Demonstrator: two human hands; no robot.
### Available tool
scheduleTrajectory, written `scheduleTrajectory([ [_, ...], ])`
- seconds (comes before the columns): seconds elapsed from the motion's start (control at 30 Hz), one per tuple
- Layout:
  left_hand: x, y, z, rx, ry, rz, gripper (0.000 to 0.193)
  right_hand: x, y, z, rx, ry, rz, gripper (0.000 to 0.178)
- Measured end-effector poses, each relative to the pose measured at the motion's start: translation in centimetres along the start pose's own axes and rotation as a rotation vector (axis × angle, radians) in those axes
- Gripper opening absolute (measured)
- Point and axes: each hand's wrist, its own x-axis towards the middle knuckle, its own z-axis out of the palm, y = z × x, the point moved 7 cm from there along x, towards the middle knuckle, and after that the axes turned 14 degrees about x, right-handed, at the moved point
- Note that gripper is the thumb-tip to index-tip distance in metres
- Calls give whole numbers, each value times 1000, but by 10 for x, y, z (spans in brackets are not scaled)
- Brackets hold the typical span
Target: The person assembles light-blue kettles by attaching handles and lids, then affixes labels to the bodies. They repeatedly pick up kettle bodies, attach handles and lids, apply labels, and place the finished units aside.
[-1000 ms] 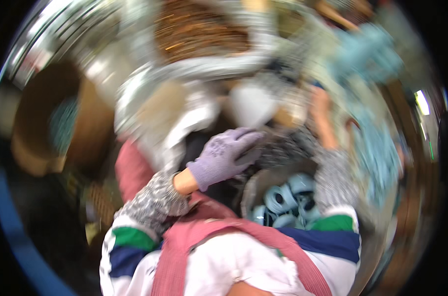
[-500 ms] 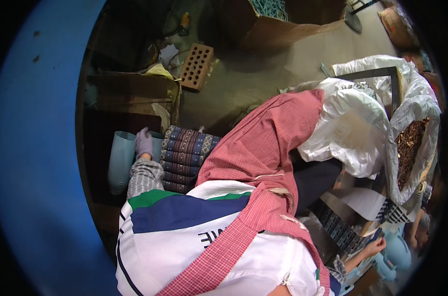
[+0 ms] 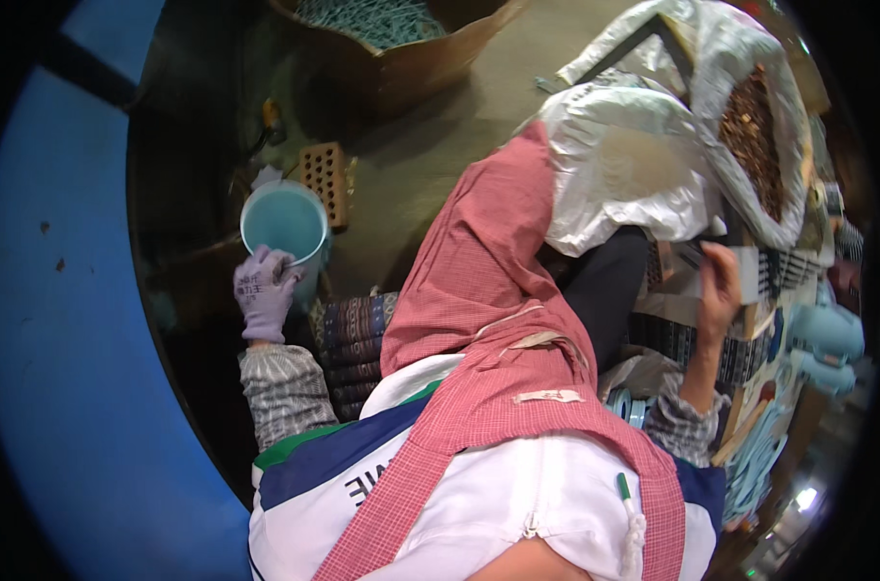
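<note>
My left hand (image 3: 263, 293), in a pale purple glove, grips the near rim of a light-blue plastic container (image 3: 285, 221). The container is round, and its open mouth faces up toward me. More light-blue plastic (image 3: 307, 285) shows just below it; I cannot tell whether it is the same piece or another. Close by stands a stack of folded patterned cloth (image 3: 355, 334). My right hand (image 3: 719, 281) is bare and raised at the right, its fingers stretched out and nothing visible in them. It is nearest the white plastic bag (image 3: 575, 194) and a patterned box (image 3: 753, 281).
A carton (image 3: 440, 73) of thin light-blue pieces stands at the far side. A perforated brick (image 3: 324, 184) lies beyond the container. At right are a sack of brown flakes (image 3: 750, 136) and light-blue plastic parts (image 3: 825, 332). A blue panel (image 3: 62, 339) borders the left.
My left hand has moved forward and lifted the container so its mouth turns up. My right hand has come from the lower right, beside the light-blue parts, up near the white bag. The view has shifted.
</note>
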Motion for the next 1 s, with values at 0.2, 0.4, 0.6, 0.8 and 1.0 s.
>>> scheduleTrajectory([
  [0.2, 45, 181, -95, -653, 341, 119, 22, -7, -16, 3, 608, 161, 41, 47],
  [0.4, -47, 358, -29, -482, -740, 1155, 31, -38, 33, 61, 1483, 54, 314, 46],
  [0.6, 83, 393, -51, -928, -46, 916, 34, -97, 87, 74, 1593, 191, 487, 42],
  [0.8, 57, 427, 80, -955, -163, 641, 44, -141, 89, 70, 1186, 206, 664, 47],
  [1.0, 45, 395, 81, -758, -36, 546, 40, -152, 83, 73, 874, 196, 505, 46],
])
